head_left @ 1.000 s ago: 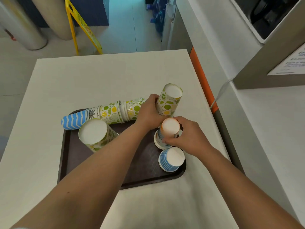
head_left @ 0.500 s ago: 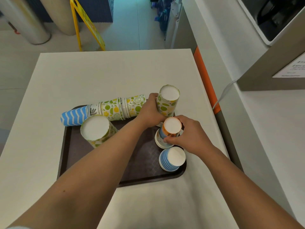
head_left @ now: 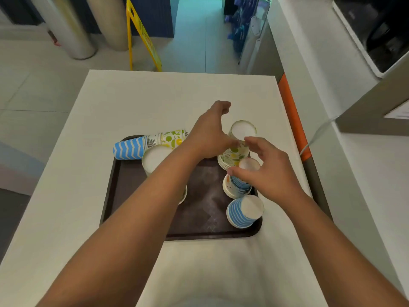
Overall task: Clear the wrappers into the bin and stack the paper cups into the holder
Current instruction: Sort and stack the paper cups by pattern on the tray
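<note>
i see a dark brown tray (head_left: 132, 196) sitting on a white table (head_left: 88, 173), with paper cups scattered across it, all the standing ones upside down. my left hand (head_left: 210, 134) hovers above the tray's far edge, fingers loosely curled, thumb near the side of the fruit-print cup stack (head_left: 238, 145) at the far right corner — whether the thumb touches it i cannot tell, and the hand holds nothing that i can make out. my right hand (head_left: 265, 171) is just beside that stack, fingers spread and relaxed above the orange-and-blue cup (head_left: 235, 185), the thumb lying across its upper part; it looks like a light touch more than a grip, though i cannot be sure. nearer to me on the right side stands a blue striped cup (head_left: 242, 212), apart from the hand. on the left, a row of nested cups (head_left: 150, 145) lies on its side across the tray's far edge, its blue zigzag end poking past the rim onto the table. a large fruit-print cup (head_left: 155, 160) stands just in front of that row, partly hidden under my left forearm. beyond the table there is a yellow floor sign (head_left: 141, 38) on the tiled floor — and a white counter (head_left: 365, 173) runs along the right.
</note>
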Available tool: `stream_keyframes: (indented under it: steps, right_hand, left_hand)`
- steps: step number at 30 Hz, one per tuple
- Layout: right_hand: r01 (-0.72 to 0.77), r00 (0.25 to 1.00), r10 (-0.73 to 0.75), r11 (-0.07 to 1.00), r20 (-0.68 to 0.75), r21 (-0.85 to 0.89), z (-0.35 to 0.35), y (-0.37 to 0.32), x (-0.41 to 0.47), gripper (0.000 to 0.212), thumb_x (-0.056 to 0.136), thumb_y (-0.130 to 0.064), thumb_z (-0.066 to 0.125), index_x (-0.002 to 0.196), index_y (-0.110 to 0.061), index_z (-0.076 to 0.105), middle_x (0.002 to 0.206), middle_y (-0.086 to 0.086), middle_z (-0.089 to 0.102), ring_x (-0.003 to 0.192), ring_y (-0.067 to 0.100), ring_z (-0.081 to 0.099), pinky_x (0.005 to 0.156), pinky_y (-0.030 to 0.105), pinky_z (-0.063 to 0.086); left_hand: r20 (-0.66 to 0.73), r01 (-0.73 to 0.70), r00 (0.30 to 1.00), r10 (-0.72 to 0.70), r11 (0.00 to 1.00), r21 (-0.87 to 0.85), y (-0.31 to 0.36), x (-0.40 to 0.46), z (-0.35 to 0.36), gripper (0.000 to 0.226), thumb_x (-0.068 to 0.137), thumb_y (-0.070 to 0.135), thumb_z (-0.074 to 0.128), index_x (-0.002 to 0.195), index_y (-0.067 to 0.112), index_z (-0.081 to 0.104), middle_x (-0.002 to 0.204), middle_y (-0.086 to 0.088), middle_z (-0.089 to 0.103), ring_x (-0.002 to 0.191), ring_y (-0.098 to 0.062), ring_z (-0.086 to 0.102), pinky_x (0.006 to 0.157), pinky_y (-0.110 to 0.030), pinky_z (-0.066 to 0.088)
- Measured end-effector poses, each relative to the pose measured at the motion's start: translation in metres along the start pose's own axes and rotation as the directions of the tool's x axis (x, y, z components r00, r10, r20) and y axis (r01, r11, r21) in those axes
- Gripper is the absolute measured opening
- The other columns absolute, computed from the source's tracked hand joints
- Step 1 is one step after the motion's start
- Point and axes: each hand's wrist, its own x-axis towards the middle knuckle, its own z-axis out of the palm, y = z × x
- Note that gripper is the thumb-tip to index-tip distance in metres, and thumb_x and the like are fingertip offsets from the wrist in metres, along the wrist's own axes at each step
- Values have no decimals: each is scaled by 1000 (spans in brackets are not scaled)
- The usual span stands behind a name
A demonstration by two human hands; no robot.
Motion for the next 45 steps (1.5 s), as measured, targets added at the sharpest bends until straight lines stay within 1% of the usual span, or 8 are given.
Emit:
stream_keyframes:
  steps: [7, 11, 15, 20, 24, 28, 33, 45]
  right_hand:
    - [126, 959, -132, 991, 250, 38, 48, -36, -10, 90, 64, -46, 86, 142, -30, 43, 140, -17, 52, 128, -3, 46, 109, 28, 39]
    - [129, 934, -170, 981, 314, 148, 88, -44, -12, 97, 59, -50, 87, 141, -36, 37, 140, -19, 48, 130, 1, 45, 109, 35, 41]
    - [134, 937, -193, 968, 291, 211, 114, -55, -5, 88, 60, -36, 91, 134, -29, 43, 126, -18, 55, 117, 0, 54, 99, 23, 46]
    - [119, 957, -160, 978, 242, 174, 122, -64, 15, 63, 66, -38, 87, 116, -32, 49, 108, -19, 61, 102, 1, 60, 84, 21, 50]
    - [39, 976, -67, 990, 208, 137, 120, -64, 30, 71, 65, -51, 83, 123, -23, 54, 116, -11, 64, 104, 7, 62, 82, 21, 51]
    - [-15, 981, -17, 986, 191, 166, 121, -62, 32, 87, 51, -69, 78, 123, -24, 57, 118, -10, 67, 105, 8, 65, 92, 38, 55]
    - [-46, 989, 18, 981, 145, 190, 118, -65, 27, 68, 69, -51, 80, 124, -19, 57, 118, -9, 66, 104, 6, 64, 87, 28, 55]
    - [35, 995, -7, 964, -104, 265, 77, -88, 19, 64, 67, -52, 81, 118, -20, 59, 112, -10, 68, 101, 7, 67, 87, 35, 57]
  left_hand:
    - [-62, -53, 996, 59, 994, 92, 3, -64, -72, 77, 74, 34, 83, 139, 16, 47, 142, 7, 52, 130, 1, 45, 109, -23, 38]
    - [-96, 61, 994, -60, 998, 1, -29, -105, -95, 94, 64, 54, 83, 143, 23, 42, 141, 13, 51, 130, 6, 44, 109, -22, 37]
    - [-105, 191, 973, -203, 974, -119, -67, -139, -103, 116, 49, 60, 88, 147, 28, 35, 142, 17, 47, 130, 9, 42, 104, -14, 34]
    - [-38, 346, 934, -354, 929, -133, -117, -158, -88, 122, 51, 47, 93, 151, 23, 28, 152, 10, 38, 137, 0, 36, 112, -26, 31]
    - [15, 416, 909, -417, 903, -107, -147, -161, -59, 125, 51, 47, 94, 153, 21, 26, 155, 6, 35, 139, -9, 37, 114, -33, 34]
    - [24, 411, 911, -413, 898, -158, -164, -161, -34, 121, 43, 52, 93, 145, 23, 36, 143, 9, 50, 128, -9, 51, 105, -37, 46]
    - [16, 388, 920, -391, 908, -157, -167, -153, -25, 83, 57, 40, 92, 128, 25, 51, 117, 12, 62, 106, -8, 61, 81, -21, 50]
    - [33, 335, 942, -334, 931, -146, -165, -148, -18, 78, 56, 39, 93, 124, 26, 55, 112, 13, 65, 101, -5, 63, 86, -25, 53]
